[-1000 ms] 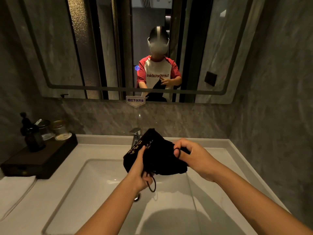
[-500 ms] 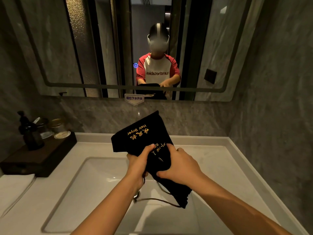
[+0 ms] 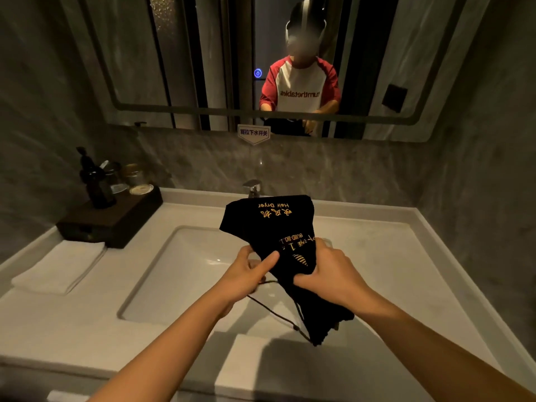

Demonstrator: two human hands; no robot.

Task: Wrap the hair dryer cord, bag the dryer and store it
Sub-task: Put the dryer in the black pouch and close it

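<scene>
A black cloth bag (image 3: 269,224) with gold "Hair Dryer" lettering hangs flat over the white sink basin (image 3: 185,262), its bottom pointing away from me. My left hand (image 3: 246,274) grips its left edge, thumb on the cloth. My right hand (image 3: 327,271) grips the bag's middle from the right. The bag's open end droops toward me, and a thin black drawstring (image 3: 275,314) loops below it. No hair dryer or its cord is visible.
A faucet (image 3: 253,187) stands behind the bag. A dark tray (image 3: 116,224) at the left holds a pump bottle (image 3: 95,184) and jars. A folded white towel (image 3: 61,268) lies in front of it. A mirror (image 3: 203,68) fills the wall above.
The bunched bag has been unfolded and now hangs flat with its lettering showing. My right hand moved in to the bag's middle. My view has tilted downward.
</scene>
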